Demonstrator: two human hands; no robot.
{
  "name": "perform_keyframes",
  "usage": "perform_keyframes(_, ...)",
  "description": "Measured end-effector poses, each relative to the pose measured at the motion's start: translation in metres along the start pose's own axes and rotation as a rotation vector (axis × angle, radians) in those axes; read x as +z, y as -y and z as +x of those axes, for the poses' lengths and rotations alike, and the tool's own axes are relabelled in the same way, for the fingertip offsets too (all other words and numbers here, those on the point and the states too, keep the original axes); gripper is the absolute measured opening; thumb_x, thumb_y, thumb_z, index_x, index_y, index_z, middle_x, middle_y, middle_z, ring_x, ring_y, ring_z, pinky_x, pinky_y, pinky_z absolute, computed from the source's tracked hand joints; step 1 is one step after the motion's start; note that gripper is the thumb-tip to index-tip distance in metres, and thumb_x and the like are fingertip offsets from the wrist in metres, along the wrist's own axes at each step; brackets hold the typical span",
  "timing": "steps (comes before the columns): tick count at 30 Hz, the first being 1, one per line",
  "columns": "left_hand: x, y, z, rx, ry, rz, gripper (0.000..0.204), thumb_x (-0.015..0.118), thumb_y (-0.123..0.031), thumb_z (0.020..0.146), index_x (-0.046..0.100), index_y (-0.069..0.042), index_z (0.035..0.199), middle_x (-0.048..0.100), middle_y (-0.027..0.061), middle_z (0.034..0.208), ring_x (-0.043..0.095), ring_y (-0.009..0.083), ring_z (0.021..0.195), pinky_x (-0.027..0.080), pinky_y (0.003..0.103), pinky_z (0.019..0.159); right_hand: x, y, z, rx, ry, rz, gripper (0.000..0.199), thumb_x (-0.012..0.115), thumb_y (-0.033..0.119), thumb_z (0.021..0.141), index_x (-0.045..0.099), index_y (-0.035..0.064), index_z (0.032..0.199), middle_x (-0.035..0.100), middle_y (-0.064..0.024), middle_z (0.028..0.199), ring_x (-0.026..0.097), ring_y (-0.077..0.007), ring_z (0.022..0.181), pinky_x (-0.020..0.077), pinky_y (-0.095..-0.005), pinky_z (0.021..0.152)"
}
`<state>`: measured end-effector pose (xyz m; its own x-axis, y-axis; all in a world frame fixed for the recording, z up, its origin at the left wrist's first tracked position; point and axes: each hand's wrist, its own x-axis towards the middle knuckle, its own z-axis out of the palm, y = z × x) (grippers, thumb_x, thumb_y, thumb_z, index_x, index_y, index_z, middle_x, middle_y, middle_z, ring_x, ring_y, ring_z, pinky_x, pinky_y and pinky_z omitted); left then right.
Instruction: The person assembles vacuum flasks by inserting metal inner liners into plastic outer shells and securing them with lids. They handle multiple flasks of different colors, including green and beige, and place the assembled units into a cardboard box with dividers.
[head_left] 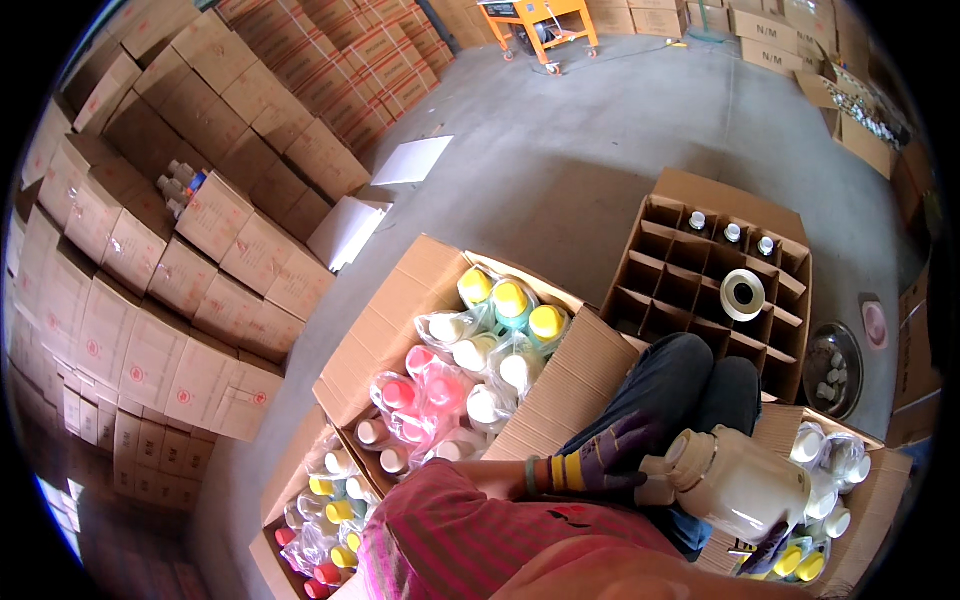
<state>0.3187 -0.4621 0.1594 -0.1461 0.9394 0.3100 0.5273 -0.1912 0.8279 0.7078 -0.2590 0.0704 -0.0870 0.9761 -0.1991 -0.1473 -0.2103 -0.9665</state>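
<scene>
Left hand (612, 455), in a purple knit glove with yellow cuff stripes, closes its fingers (628, 468) around the neck of a cream plastic bottle (738, 485) lying across the lap. Right hand (768, 548) grips the bottle's base; closure unclear. At 10 o'clock: open cardboard box (420, 290) of bagged, coloured-cap bottles. At 12 o'clock: brown divider box (700, 270) with a tape roll (742, 295).

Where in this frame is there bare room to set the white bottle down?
Most cells of the divider box are empty; three back cells hold bottles and a tape roll lies on top. Bare concrete floor lies behind it. The open carton of bagged bottles is packed full.
</scene>
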Motion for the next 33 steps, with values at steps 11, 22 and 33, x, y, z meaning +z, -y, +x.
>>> perform_keyframes(11, 0.014, -0.013, 0.069, 0.156, -0.041, -0.187, 0.098, 0.089, -0.029, 0.069, 0.035, -0.006, 0.148, 0.042, 0.0197, 0.146, 0.040, 0.0381, 0.135, 0.035, 0.046, 0.111, 0.063, 0.060, -0.018, -0.026, 0.285, 0.298, 0.054, 0.042, 0.039, 0.105, 0.046, -0.0004, 0.142, 0.052, -0.0137, 0.142, 0.050, -0.0275, 0.129, 0.0363, -0.0423, 0.111)
perform_keyframes(22, -0.049, -0.050, 0.066, 0.141, -0.186, -0.274, 0.091, 0.081, -0.038, 0.078, 0.033, -0.002, 0.148, 0.047, 0.0181, 0.139, 0.046, 0.0325, 0.129, 0.037, 0.044, 0.108, 0.109, 0.078, -0.030, -0.006, 0.562, 0.471, 0.053, 0.043, 0.039, 0.105, 0.048, 0.0010, 0.141, 0.053, -0.0138, 0.142, 0.051, -0.0287, 0.129, 0.0386, -0.0435, 0.110)
perform_keyframes(33, -0.059, -0.076, 0.069, 0.409, -0.333, -0.186, 0.075, 0.074, -0.035, 0.086, 0.037, -0.003, 0.142, 0.049, 0.0262, 0.136, 0.053, 0.0377, 0.123, 0.042, 0.048, 0.103, 0.165, 0.051, -0.059, 0.209, 0.647, 0.285, 0.052, 0.045, 0.038, 0.103, 0.047, 0.0014, 0.141, 0.053, -0.0137, 0.142, 0.051, -0.0283, 0.129, 0.0387, -0.0431, 0.110)
